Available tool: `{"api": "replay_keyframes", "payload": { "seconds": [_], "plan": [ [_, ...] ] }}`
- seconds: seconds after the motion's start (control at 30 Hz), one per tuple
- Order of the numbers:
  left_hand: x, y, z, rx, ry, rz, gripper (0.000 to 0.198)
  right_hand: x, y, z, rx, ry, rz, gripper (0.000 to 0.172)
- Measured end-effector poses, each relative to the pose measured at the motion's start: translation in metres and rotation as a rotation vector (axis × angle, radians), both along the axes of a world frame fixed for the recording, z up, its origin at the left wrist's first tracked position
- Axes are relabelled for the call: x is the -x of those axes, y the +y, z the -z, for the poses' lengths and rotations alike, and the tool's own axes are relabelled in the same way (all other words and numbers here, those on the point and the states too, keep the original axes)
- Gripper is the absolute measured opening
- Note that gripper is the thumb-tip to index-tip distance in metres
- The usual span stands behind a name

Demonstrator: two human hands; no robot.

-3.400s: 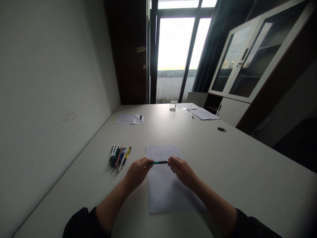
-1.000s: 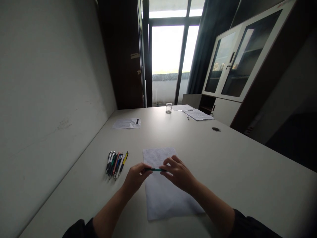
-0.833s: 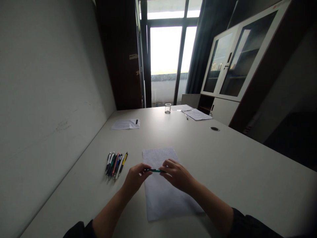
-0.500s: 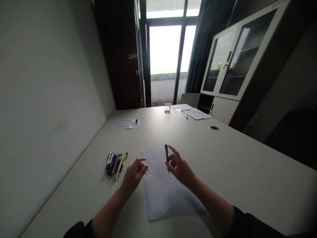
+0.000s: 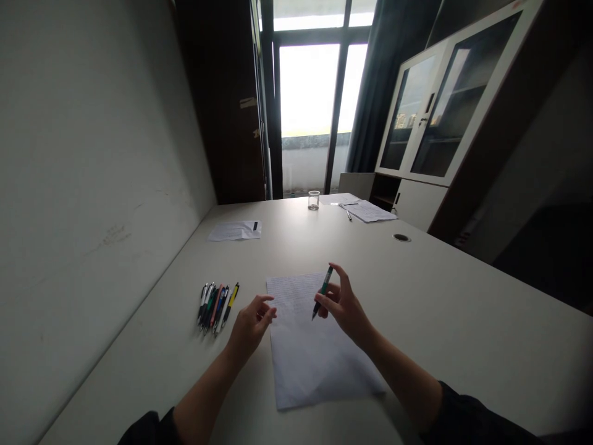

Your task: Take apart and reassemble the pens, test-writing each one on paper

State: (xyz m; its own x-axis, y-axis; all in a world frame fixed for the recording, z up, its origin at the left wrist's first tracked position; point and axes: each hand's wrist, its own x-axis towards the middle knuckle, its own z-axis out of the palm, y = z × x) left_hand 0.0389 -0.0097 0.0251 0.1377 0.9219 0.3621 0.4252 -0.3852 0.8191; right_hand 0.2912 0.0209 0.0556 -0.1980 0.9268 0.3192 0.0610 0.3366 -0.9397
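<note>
A green and black pen (image 5: pixel 327 281) is held by my right hand (image 5: pixel 341 303), with the index fingertip at its top end. The pen leans to the right and its tip points down over a sheet of paper (image 5: pixel 301 371); whether the tip touches the sheet I cannot tell. Rows of handwriting fill the sheet's upper part, while its lower part is blank. By the sheet's left edge is my left hand (image 5: pixel 250 321), thumb and index finger apart, holding nothing. Left of that hand, several pens (image 5: pixel 215 308) lie side by side in a loose bunch.
Toward the far side of the white table (image 5: pixel 296 247) stands a clear glass (image 5: pixel 314 201). Papers (image 5: pixel 368 211) and another pen (image 5: pixel 349 216) lie at the far right, near a round cable hole (image 5: pixel 401 238). A plastic-looking sleeve with paper (image 5: pixel 234 231) lies far left.
My right hand has tilted the pen from nearly upright to leaning right, its top moving right and the index finger coming onto its end. My left hand has stayed in place.
</note>
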Motion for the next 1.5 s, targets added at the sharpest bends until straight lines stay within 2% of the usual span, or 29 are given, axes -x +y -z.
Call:
{"api": "replay_keyframes", "payload": {
  "seconds": [0.1, 0.27, 0.47, 0.67, 0.87, 1.13, 1.37, 1.5],
  "plan": [
    [0.0001, -0.0005, 0.0, 0.002, 0.007, -0.002, 0.024, 0.0007, 0.0006, -0.0004, -0.005, 0.04, -0.001, 0.077],
    [-0.0003, -0.0004, -0.0003, -0.004, -0.01, -0.019, 0.024, 0.0012, 0.0016, 0.0011, -0.034, 0.069, 0.016, 0.09],
    [0.0004, -0.0002, 0.0005, -0.001, 0.013, -0.009, 0.022, 0.0001, 0.0021, 0.003, -0.026, 0.087, 0.015, 0.077],
    [0.0002, -0.0006, 0.0005, 0.01, 0.007, -0.003, 0.021, 0.0012, 0.0027, 0.0027, -0.027, 0.1, 0.015, 0.081],
    [-0.0001, -0.0009, 0.0003, 0.0, 0.02, 0.0, 0.02, -0.0002, 0.0023, 0.0027, -0.013, 0.095, 0.01, 0.074],
    [-0.0005, -0.0013, -0.001, 0.013, 0.047, 0.009, 0.02, 0.0004, 0.0053, 0.0052, -0.035, 0.182, 0.055, 0.087],
    [-0.0012, -0.0018, -0.0019, 0.038, 0.074, 0.011, 0.021, -0.0028, 0.0054, 0.0057, -0.024, 0.178, 0.06, 0.076],
    [-0.0011, -0.0017, -0.0012, 0.028, 0.087, 0.008, 0.02, -0.0018, 0.006, 0.0056, -0.029, 0.201, 0.067, 0.081]
  ]
}}
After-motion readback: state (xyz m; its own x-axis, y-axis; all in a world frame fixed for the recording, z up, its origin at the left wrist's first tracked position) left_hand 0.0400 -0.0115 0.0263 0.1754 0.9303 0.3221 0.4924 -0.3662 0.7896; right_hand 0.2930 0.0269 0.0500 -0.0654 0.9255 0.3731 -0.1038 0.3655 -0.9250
